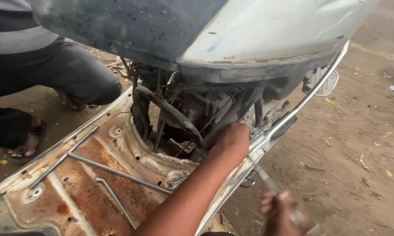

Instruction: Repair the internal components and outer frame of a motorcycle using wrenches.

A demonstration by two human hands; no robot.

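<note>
Here, 1 scooter (232, 48) is recorded lying on its side on a dirt floor (350, 144), its rusted floorboard (96, 175) stripped bare and its grey-white body panel (267, 30) overhanging the open engine bay (192, 113).

Item 1: left hand (234, 139). It is reached into the engine bay beside the chrome side rail (293, 109), curled, with the fingers hidden behind hoses; whether anything is grasped cannot be told.

Item 2: right hand (281, 212). It is blurred at the lower edge and closed around the handle of a slim tool (267, 181), whose shaft is pointed up toward the left hand.

Item 3: the tool tip is seen just below the left hand, near the rail; contact cannot be confirmed.

Item 4: 2 loose metal rods (114, 171) are laid across the floorboard, well apart from both hands.

Item 5: another person's bent leg (74, 74) and sandalled foot (28, 146) are noted at the upper left.

Risks judged: the tip could slip off a hidden fastener and strike the left hand, since the working point is obscured. The knuckles could be scraped on sharp rusted edges. A hose could be snagged or pulled loose by the reaching hand.
</note>
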